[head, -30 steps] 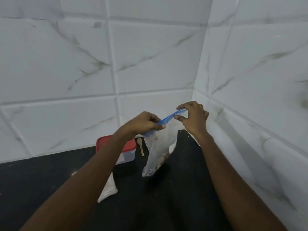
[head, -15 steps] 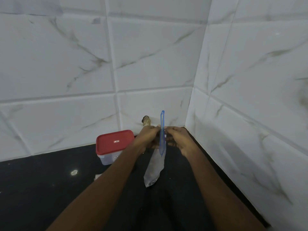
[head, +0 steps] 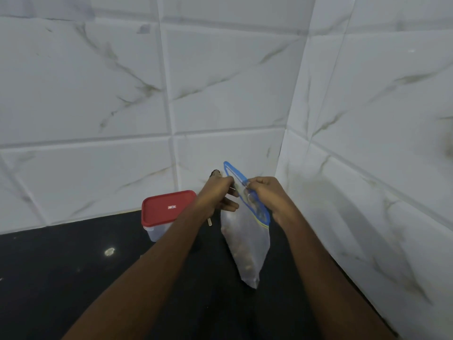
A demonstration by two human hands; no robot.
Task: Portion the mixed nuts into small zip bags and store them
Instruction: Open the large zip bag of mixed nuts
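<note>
A clear zip bag (head: 247, 244) with a blue zip strip hangs above the black counter near the wall corner, brown nuts showing at its bottom. Its mouth is pulled apart into a narrow loop. My left hand (head: 218, 192) pinches the left lip of the mouth. The right lip is pinched by my right hand (head: 267, 195). A clear plastic container (head: 166, 212) with a red lid stands on the counter to the left of the bag, its lid on.
A small wooden spoon handle (head: 209, 222) pokes out below my left wrist. White marble-look tiled walls (head: 220, 94) meet in a corner just behind and right of the bag. The black counter (head: 61, 278) stretches left and toward me.
The bag's zip, held taut and shut a second ago, has been pulled apart into an open mouth. Both hands have dropped lower and closer together, and the bag has swung to hang more upright.
</note>
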